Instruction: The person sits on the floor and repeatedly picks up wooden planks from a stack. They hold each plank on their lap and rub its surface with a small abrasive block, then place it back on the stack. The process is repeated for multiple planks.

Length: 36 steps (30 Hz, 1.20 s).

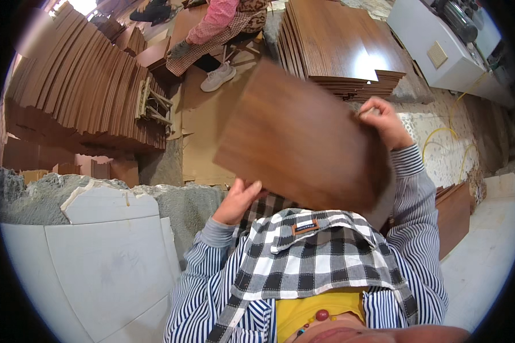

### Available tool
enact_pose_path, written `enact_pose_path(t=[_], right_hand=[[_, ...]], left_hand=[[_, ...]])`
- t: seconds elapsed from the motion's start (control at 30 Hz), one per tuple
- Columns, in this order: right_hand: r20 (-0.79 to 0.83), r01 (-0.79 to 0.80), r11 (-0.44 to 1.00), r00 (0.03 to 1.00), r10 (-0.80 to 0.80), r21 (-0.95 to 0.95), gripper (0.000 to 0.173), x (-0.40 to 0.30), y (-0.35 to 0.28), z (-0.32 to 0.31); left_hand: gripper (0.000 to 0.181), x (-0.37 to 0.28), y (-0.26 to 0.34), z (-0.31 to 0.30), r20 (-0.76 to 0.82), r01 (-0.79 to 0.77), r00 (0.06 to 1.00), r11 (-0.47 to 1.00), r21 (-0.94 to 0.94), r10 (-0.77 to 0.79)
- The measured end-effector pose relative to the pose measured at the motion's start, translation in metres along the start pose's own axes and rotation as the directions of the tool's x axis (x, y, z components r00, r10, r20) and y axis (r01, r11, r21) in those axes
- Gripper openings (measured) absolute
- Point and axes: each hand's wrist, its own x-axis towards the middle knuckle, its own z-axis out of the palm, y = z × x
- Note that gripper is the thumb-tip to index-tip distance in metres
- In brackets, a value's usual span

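A brown wood-grain panel [300,137] is held tilted in front of my checked apron [313,261], its right side blurred. My left hand [242,199] grips the panel's lower left edge, thumb on top and fingers hidden beneath. At the upper right edge, my right hand [382,118] is closed with a small pale thing between its fingers, too blurred to name; it touches or nearly touches the panel. Beyond the panel lies a stack of similar glossy panels [334,38].
Tall rows of brown panels [81,81] stand at left behind a rough, partly tiled ledge [98,203]. A seated person [214,25] works ahead. A white machine [437,47] stands at upper right, a yellow hose [429,133] below it. More panels [455,218] lean at right.
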Motion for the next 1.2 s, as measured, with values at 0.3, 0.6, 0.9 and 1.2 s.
enact_pose_path(t=[0.3, 0.6, 0.9, 1.2], right_hand=[[-0.162, 0.394, 0.720, 0.914, -0.372, 0.571, 0.015, -0.038, -0.074, -0.021], [-0.590, 0.267, 0.862, 0.806, 0.045, 0.430, 0.026, -0.147, 0.031, -0.057], [-0.526, -0.211, 0.971, 0.816, 0.240, 0.114, 0.018, -0.199, 0.111, 0.037], [-0.449, -0.256, 0.967, 0.865, 0.222, -0.014, 0.018, -0.225, 0.124, 0.083]], left_hand=[[0.042, 0.092, 0.142, 0.066, -0.102, -0.658, 0.753, 0.743, -0.120, 0.650], [0.042, 0.199, 0.180, 0.055, 0.336, -0.476, 0.872, 0.456, 0.752, 0.356], [0.058, 0.204, 0.007, 0.046, 0.197, -0.186, 0.977, -0.123, 0.975, 0.081], [0.057, 0.188, 0.008, 0.050, 0.206, -0.159, 0.957, -0.228, 0.961, 0.203]])
